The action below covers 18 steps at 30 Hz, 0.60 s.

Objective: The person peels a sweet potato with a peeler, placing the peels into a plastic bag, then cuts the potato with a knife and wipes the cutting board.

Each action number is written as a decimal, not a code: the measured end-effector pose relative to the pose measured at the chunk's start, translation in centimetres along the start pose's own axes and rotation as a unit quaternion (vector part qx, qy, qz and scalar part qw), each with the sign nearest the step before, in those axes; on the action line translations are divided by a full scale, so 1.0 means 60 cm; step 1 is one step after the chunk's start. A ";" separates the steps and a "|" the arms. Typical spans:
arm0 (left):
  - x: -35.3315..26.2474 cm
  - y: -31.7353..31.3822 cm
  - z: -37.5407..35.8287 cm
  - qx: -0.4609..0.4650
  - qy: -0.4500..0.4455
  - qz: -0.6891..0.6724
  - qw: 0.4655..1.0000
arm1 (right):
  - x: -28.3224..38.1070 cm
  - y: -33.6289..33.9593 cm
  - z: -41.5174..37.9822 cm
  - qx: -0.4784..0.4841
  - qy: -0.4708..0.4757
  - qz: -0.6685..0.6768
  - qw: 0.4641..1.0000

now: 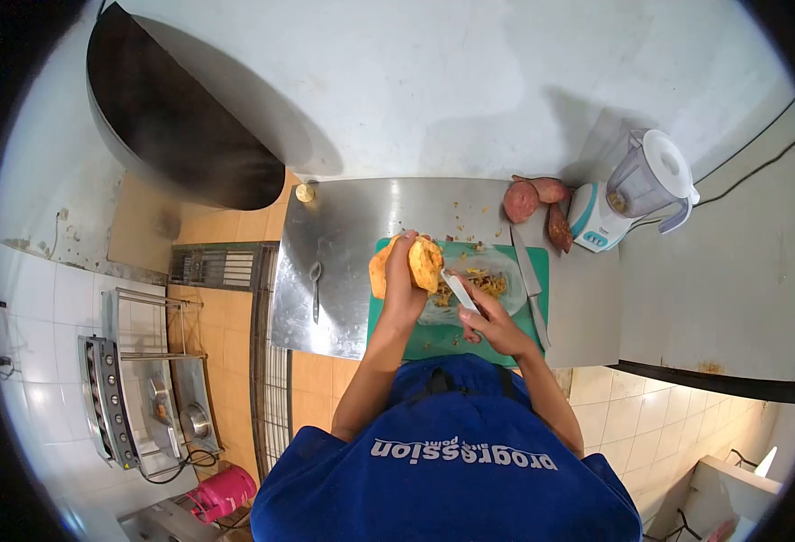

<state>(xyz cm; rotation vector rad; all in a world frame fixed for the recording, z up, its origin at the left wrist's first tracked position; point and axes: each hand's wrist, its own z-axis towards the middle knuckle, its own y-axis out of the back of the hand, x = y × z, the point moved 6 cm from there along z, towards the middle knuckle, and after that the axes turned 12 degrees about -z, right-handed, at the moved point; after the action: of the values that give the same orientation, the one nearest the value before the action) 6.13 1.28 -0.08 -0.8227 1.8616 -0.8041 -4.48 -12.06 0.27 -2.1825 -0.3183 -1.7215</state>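
My left hand (pixel 401 280) grips a large peeled orange-yellow root (pixel 427 263) above the left part of a green cutting board (pixel 429 340). A small white-handled tool (pixel 458 289) is held in my right hand (pixel 495 327), its front end close to the root's right side. Under and beside my right hand, a clear plastic bag (pixel 508 271) with brownish-yellow peelings (pixel 488 282) lies on the board. A large knife (pixel 525 262) and another long blade (pixel 539 322) lie along the board's right edge.
Reddish unpeeled roots (pixel 522 201) sit at the back of the steel table (pixel 343 217), beside a white and blue blender (pixel 600 217). A spoon (pixel 316 291) lies at the left, with a small pale round piece (pixel 304 192) behind it. A dark curved hood (pixel 172 117) hangs upper left.
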 end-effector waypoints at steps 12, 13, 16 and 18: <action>0.002 0.006 0.012 -0.044 -0.080 0.031 0.995 | 0.099 -0.005 0.023 -0.170 0.088 -0.427 0.884; 0.001 0.005 0.009 -0.054 -0.081 0.031 0.995 | 0.093 -0.005 0.023 -0.168 0.088 -0.427 0.884; 0.009 0.015 0.012 -0.058 -0.080 0.024 0.995 | 0.085 -0.005 0.024 -0.174 0.096 -0.439 0.876; 0.012 0.019 0.012 -0.053 -0.079 0.018 0.995 | 0.081 -0.005 0.023 -0.170 0.091 -0.430 0.882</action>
<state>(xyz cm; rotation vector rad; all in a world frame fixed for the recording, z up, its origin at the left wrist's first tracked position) 6.31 1.19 -1.63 -0.8901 1.7847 -0.6030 -2.18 -11.42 4.74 -2.2366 -1.1499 -2.5848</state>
